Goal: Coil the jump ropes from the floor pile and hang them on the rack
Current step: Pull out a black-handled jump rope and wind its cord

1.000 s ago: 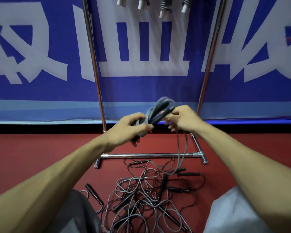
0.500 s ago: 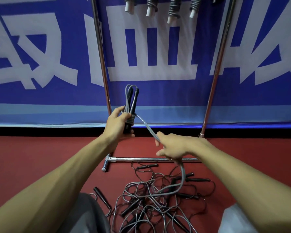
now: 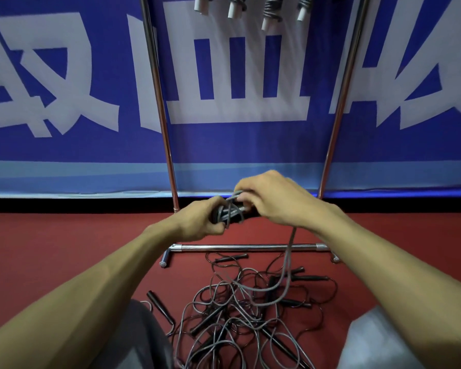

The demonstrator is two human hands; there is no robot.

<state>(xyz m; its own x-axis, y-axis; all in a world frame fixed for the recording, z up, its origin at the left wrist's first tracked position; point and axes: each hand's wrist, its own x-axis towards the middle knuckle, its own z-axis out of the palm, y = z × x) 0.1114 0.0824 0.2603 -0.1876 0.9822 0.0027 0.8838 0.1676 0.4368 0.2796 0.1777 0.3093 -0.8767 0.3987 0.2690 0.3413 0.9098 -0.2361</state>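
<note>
Head camera: your left hand [image 3: 200, 219] grips the black handles of a jump rope [image 3: 230, 213], fingers curled round them. Your right hand [image 3: 272, 198] pinches the grey cord over the bundle, held between the posts of the rack [image 3: 160, 102]. A loose tail drops to the tangled pile [image 3: 240, 310] on the red floor [image 3: 51, 249] near you. Coiled ropes [image 3: 269, 12] hang at the rack's top, before a blue banner [image 3: 237, 145].

Dim flat light — blurred banner [image 3: 237, 145], wide-angle bow in rack [image 3: 162, 115]
</note>
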